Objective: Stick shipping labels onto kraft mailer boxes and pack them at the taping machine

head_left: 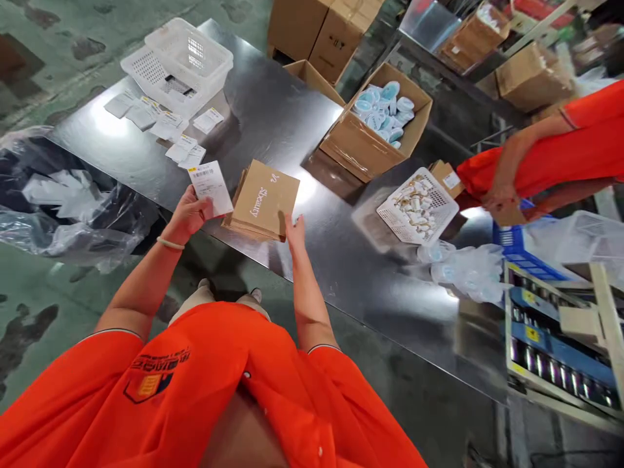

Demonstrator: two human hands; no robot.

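Observation:
In the head view, my left hand [192, 211] pinches a white printed label sheet [211, 186] by its lower left side, thumb on top. Just right of it, a stack of flat brown cardboard boxes [266, 198] with white lettering lies near the table's front edge. At the right edge of that stack is my right hand [295, 234], fingers stretched and apart, touching the cardboard; its fingertips are partly hidden. Several piles of similar white label sheets [167, 125] lie farther back on the left.
The steel table [273, 91] carries white plastic baskets [190, 62], a carton [351, 146] of teal-and-white round items, and a white basket [414, 205] of small pieces. A black bin [117, 214] lined with plastic stands left. A co-worker's hands [502, 195] hold cardboard at right, near a bottle crate [560, 344].

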